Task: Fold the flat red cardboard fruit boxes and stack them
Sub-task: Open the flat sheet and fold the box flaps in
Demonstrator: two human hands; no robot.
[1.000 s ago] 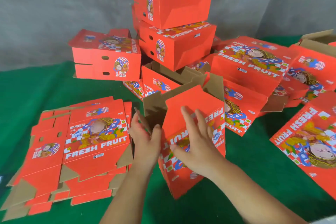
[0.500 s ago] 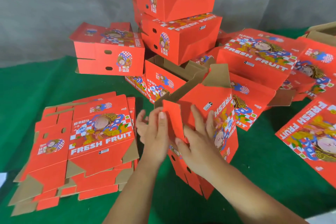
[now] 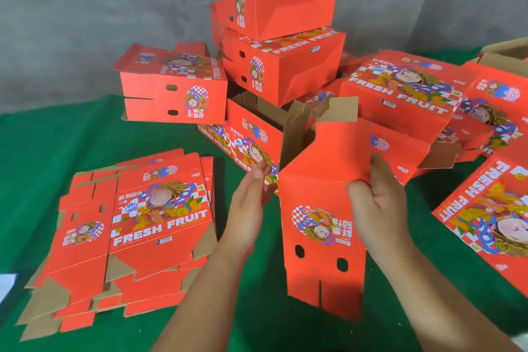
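Observation:
A half-folded red fruit box [image 3: 323, 226] stands on end in the middle, its brown flaps open at the top. My right hand [image 3: 377, 200] grips its upper right edge, thumb curled over the top panel. My left hand [image 3: 251, 194] hovers flat just left of the box, fingers straight, apart from it or barely brushing its corner. A pile of flat red boxes [image 3: 134, 226] lies at the left. Folded boxes [image 3: 280, 34] are stacked against the wall behind.
Green cloth [image 3: 43, 151] covers the table. A folded box [image 3: 174, 88] sits at back left, an open box [image 3: 254, 128] behind my hands. More red boxes [image 3: 405, 88] crowd the right side. Grey wall [image 3: 71, 8] behind.
The box has turned so its narrow printed side with two holes faces me. My left hand has come off the flap and moved left. My right hand has shifted to the upper right edge.

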